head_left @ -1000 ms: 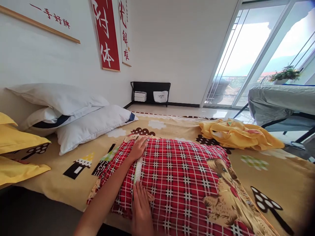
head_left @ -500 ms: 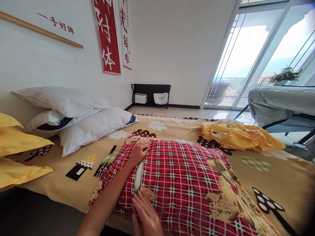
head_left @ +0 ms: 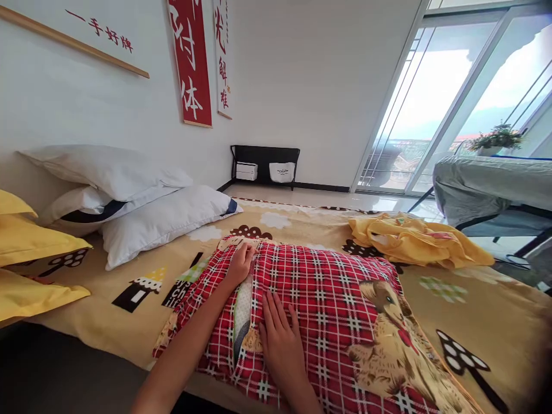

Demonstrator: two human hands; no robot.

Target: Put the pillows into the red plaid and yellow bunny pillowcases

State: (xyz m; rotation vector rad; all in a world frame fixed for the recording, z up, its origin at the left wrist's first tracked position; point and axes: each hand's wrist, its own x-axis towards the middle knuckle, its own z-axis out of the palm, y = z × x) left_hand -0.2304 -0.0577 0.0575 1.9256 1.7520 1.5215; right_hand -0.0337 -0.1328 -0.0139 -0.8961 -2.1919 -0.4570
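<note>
The right hand [head_left: 283, 339] lies flat on the pillow [head_left: 323, 305], palm down, fingers straight and slightly spread, gripping nothing. Beyond it to the left, the left hand [head_left: 241, 265] rests with fingers curled at the far end of the case's slit; whether it pinches the cloth I cannot tell. The pillow, plump and roughly rectangular, lies on the bed right before the person, its case a thin, puckered red plaid with a furry bear print. The slit gapes in a narrow leaf shape, baring a pale, dimpled insert [head_left: 244, 305] with dark grey mesh at the near end.

Under it spreads a smooth tan sheet [head_left: 125, 336] with printed houses and spotted trees. Smooth yellow pillows [head_left: 41, 241] sit at the left edge; farther back, soft white pillows [head_left: 168, 224] with navy trim lean in a heap. A yellow cloth [head_left: 416, 238] lies crumpled to the right. Past the bed stands a low black rack [head_left: 265, 155].
</note>
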